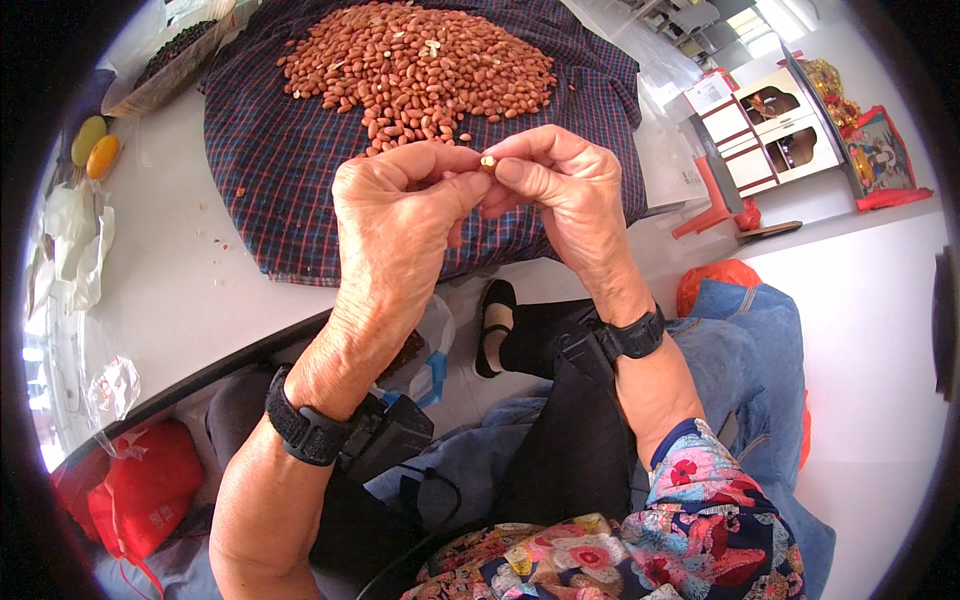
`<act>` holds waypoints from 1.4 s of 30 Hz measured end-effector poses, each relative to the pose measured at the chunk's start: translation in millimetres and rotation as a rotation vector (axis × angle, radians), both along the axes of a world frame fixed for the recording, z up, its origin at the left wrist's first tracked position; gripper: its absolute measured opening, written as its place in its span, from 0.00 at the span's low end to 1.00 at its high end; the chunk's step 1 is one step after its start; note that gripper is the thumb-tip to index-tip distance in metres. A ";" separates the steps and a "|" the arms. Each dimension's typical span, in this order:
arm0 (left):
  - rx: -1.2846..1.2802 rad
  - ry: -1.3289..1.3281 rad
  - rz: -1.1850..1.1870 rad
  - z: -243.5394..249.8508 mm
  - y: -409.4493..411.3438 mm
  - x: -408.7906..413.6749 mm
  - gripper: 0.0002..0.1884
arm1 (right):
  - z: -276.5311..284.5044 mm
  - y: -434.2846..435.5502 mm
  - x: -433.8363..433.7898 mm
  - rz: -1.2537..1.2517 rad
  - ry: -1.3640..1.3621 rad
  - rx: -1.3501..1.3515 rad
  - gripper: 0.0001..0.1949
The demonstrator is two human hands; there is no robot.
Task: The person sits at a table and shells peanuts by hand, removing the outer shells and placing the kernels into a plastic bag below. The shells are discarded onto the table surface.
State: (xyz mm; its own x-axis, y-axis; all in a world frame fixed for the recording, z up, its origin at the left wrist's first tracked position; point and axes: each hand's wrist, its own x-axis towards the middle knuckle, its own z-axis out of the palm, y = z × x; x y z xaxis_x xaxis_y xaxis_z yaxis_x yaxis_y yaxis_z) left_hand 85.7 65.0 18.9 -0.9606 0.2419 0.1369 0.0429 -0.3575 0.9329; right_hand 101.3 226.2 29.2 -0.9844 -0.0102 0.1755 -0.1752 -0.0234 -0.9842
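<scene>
A heap of red-skinned peanuts lies on a dark checked cloth spread over the table. In front of the heap my two hands meet at the fingertips. Between them is one peanut, its pale inside showing above some red skin. My left hand pinches it from the left with thumb and forefinger. From the other side, thumb and forefinger of my right hand pinch it too. A few pale, skinless peanut pieces lie on top of the heap.
A basket of dark beans or seeds stands at the upper left. Near it are a yellow oval object and clear plastic bags. The table's dark edge runs above my lap. A red bag sits lower left.
</scene>
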 end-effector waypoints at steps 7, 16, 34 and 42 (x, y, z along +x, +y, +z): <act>-0.090 0.004 0.034 3.2 1.0 3.3 0.06 | 4.6 -2.0 3.0 -0.023 0.067 0.125 0.06; -0.134 0.059 0.050 0.4 1.7 4.2 0.07 | 1.2 -2.2 2.9 -0.059 0.180 0.253 0.04; 0.067 -0.008 -0.048 1.2 1.3 -0.4 0.07 | 3.6 -4.1 4.5 -0.142 0.369 0.344 0.04; -0.021 0.004 -0.046 -0.3 0.2 -2.3 0.07 | 3.9 -5.1 5.2 -0.125 0.231 0.276 0.03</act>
State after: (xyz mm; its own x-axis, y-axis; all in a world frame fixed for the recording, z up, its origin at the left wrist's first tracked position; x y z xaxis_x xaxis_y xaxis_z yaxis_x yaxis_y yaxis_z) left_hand 83.4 65.2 18.5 -0.9479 0.2886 0.1348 0.0303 -0.3397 0.9401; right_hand 106.5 221.1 33.1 -0.9160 0.0294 0.4002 -0.3779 0.2725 -0.8848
